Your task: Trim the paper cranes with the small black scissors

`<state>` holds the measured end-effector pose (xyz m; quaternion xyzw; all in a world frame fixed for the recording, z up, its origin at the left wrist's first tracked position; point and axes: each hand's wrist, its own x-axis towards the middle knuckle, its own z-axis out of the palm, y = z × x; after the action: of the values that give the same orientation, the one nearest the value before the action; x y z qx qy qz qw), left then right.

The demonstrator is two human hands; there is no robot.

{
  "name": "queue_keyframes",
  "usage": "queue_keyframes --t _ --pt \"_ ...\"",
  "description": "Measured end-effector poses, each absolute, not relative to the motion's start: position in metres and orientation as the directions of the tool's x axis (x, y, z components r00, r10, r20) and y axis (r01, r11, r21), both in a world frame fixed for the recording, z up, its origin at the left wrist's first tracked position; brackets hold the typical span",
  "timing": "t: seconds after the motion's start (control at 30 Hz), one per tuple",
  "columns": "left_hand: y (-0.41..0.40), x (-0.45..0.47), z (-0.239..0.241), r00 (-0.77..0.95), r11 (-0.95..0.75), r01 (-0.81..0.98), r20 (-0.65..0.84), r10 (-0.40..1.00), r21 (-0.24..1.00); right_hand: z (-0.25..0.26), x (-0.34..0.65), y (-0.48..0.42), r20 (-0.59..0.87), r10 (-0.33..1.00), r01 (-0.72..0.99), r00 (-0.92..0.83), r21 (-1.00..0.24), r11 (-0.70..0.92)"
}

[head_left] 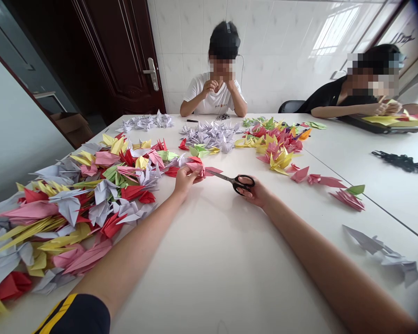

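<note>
Pinched in my left hand [185, 182] is a pink folded paper crane [202, 171], held just above the white table [216, 250]. My right hand [257, 191] grips a pair of scissors [235, 180] with black handles, fingers through the loops. The scissors' blades point left and their tip meets the crane's pink paper; whether they are cutting cannot be made out. Close to my left hand lies a large heap of folded paper cranes [106, 190] in white, pink, red, yellow and green.
A pile of white cranes [211, 134] and a mixed-colour pile [282, 144] lie farther back. Loose pink cranes [348, 198] and a white one [383, 250] are at right. One person [214, 95] sits opposite; another [337, 95] handles paper beside a black tray [383, 124]. Black cord [404, 162] lies at right.
</note>
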<state>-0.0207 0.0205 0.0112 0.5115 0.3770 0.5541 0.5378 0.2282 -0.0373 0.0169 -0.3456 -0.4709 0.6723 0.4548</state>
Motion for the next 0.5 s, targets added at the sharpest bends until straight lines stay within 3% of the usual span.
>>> queue_keyframes --t 0.27,0.5 --pt "0.0199 -0.0200 0.0100 0.135 -0.138 -0.214 0.170 0.976 0.967 0.0132 0.2272 -0.0369 -0.012 0.946 -0.301 -0.324 -0.947 -0.115" --pt "0.0249 -0.0211 0.0056 -0.016 -0.227 -0.248 0.230 0.973 0.942 0.0101 0.2255 -0.0357 0.051 0.964 -0.412 -0.260 -0.909 -0.063"
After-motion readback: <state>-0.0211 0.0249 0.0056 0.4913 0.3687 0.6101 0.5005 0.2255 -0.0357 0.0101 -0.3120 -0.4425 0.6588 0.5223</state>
